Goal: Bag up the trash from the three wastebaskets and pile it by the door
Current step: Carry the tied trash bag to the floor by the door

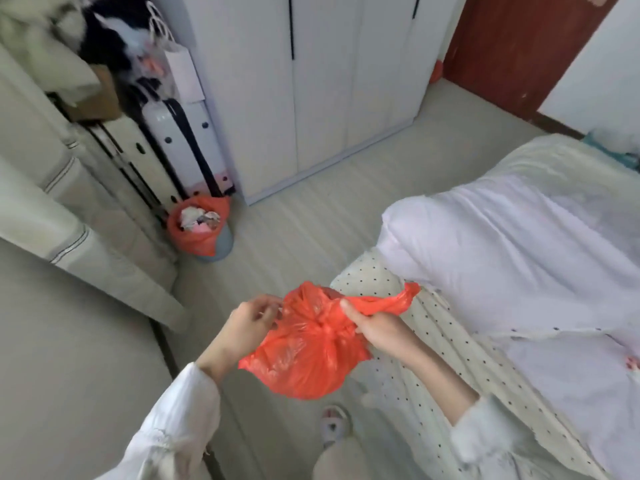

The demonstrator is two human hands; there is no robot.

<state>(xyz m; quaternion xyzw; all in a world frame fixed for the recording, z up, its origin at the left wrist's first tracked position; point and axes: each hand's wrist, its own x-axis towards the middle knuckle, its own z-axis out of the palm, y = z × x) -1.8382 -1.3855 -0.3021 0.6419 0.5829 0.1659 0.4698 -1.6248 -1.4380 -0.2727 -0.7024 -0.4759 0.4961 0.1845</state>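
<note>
Seen from head height, looking down at two hands working in front of the body, above a pale striped floor (304, 230). Held in mid-air between them: a filled orange trash bag (304, 358), bulging and rounded, hanging below the hands with its gathered neck uppermost. One loose handle strip (391, 301) stretched out from the neck toward the right and slightly up, so the bag's long line runs from lower left to upper right. Right hand (375, 327) curled round that neck and strip, thumb on top, fingers clamped on the plastic. Left hand (247, 322) at the bag's upper left edge, fingers bent and pinching the plastic there; exact grip partly hidden by the bag. White sleeves on both forearms.

Farther off on the floor, well apart from the hands: a grey wastebasket (216, 242) lined with another orange bag, upright, mouth open upward, crumpled paper and scraps showing inside. Standing just beside a white suitcase (183, 133) and near the corner of a white wardrobe (322, 81). To the right, a bed (502, 254) with white covers and a dotted sheet. At upper right, a reddish-brown door (519, 46). One slipper (334, 424) visible below the bag.
</note>
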